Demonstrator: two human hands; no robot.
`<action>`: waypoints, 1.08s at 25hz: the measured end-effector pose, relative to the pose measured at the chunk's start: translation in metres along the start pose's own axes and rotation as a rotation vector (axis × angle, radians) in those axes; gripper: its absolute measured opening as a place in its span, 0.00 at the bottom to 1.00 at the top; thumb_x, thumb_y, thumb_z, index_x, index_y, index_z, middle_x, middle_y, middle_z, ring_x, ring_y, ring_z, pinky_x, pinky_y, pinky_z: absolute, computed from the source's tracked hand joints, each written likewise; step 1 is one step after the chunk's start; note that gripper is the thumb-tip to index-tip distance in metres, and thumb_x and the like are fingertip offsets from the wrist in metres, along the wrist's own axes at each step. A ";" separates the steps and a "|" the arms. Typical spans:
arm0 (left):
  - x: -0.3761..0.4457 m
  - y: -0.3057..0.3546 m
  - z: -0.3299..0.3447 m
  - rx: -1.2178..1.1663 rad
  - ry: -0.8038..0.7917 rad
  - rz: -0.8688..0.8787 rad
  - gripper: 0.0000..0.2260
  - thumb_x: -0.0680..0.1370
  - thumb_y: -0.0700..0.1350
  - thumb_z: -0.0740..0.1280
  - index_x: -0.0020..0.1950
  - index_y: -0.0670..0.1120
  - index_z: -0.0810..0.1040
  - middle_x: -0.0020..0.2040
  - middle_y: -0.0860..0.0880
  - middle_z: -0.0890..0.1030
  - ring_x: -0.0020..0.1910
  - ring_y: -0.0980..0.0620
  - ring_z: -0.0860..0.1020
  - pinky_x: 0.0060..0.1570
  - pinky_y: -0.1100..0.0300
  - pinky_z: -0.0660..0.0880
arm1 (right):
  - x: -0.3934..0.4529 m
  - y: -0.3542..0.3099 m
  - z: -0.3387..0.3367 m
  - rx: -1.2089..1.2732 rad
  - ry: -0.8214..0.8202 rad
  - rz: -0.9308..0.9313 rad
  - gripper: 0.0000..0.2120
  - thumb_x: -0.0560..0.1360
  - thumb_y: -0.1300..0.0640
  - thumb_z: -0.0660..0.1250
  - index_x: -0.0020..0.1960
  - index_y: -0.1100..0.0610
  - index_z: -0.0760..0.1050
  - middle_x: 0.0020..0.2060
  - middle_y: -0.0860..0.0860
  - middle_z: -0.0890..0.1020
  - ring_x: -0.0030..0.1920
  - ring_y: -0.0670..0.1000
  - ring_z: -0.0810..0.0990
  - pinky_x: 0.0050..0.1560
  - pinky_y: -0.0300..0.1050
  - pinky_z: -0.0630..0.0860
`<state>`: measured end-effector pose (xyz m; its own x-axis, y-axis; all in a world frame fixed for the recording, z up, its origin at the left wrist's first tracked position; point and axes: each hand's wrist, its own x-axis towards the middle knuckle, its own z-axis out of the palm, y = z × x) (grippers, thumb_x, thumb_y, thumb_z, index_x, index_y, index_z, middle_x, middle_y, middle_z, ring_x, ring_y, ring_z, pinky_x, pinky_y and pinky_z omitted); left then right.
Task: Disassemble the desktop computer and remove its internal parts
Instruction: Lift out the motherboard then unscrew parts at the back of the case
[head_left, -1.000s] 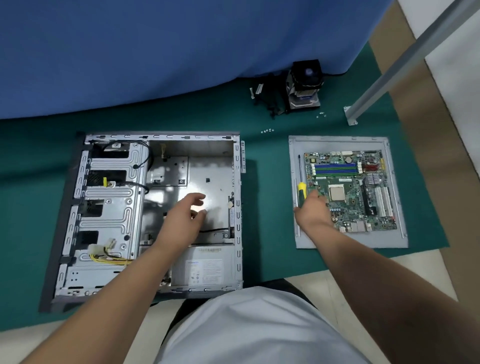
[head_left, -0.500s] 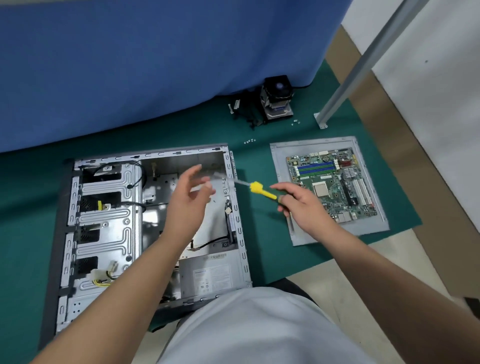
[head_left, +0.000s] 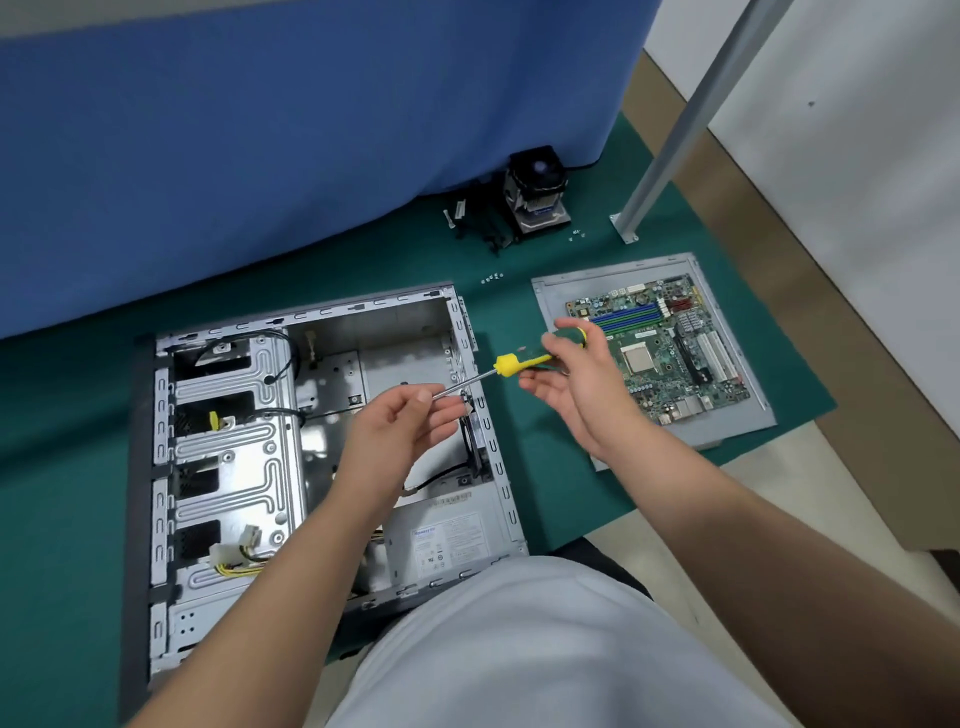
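Observation:
The open desktop case (head_left: 223, 447) lies flat on the green mat, its drive cage on the left and the grey power supply (head_left: 447, 538) at the near right corner. My right hand (head_left: 571, 384) grips the green and yellow handle of a screwdriver (head_left: 511, 362) above the case's right wall. My left hand (head_left: 400, 421) pinches the metal shaft near its tip over the case's inside. The green motherboard (head_left: 660, 353) rests on the grey side panel (head_left: 737, 431) to the right of the case.
A black CPU cooler (head_left: 537, 195) with loose cables stands at the back by the blue cloth (head_left: 291, 130). Small screws (head_left: 492, 279) lie on the mat (head_left: 540, 467) between cooler and case. A slanted metal leg (head_left: 675, 130) stands at the back right.
My right hand lifted the screwdriver off the side panel and carried it left over the case edge. My left hand rose out of the case and took the shaft.

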<state>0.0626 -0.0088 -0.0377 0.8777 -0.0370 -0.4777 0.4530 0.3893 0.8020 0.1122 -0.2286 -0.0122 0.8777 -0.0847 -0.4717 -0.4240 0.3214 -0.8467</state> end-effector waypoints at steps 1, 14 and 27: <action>0.000 0.000 0.004 0.024 -0.010 0.003 0.08 0.86 0.38 0.61 0.57 0.38 0.79 0.51 0.41 0.87 0.53 0.46 0.86 0.48 0.62 0.82 | 0.001 0.005 0.004 0.048 0.028 0.035 0.18 0.80 0.63 0.70 0.64 0.50 0.67 0.55 0.65 0.80 0.44 0.60 0.86 0.46 0.52 0.83; 0.030 -0.024 -0.004 0.415 0.318 -0.151 0.07 0.84 0.39 0.62 0.50 0.45 0.80 0.49 0.45 0.86 0.49 0.45 0.84 0.53 0.50 0.82 | 0.023 0.000 -0.046 0.110 0.217 -0.050 0.30 0.78 0.70 0.69 0.70 0.49 0.60 0.62 0.71 0.76 0.49 0.64 0.86 0.48 0.52 0.84; 0.058 -0.053 0.014 0.870 0.002 -0.634 0.17 0.80 0.27 0.58 0.45 0.42 0.82 0.28 0.51 0.83 0.22 0.60 0.78 0.22 0.69 0.70 | 0.039 0.087 -0.093 0.011 0.348 0.158 0.30 0.78 0.69 0.71 0.66 0.42 0.62 0.56 0.65 0.79 0.47 0.61 0.88 0.46 0.51 0.84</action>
<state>0.0918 -0.0442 -0.1033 0.4438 -0.0003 -0.8961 0.7818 -0.4886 0.3874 0.0890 -0.2910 -0.1275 0.6723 -0.3477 -0.6535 -0.5445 0.3658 -0.7548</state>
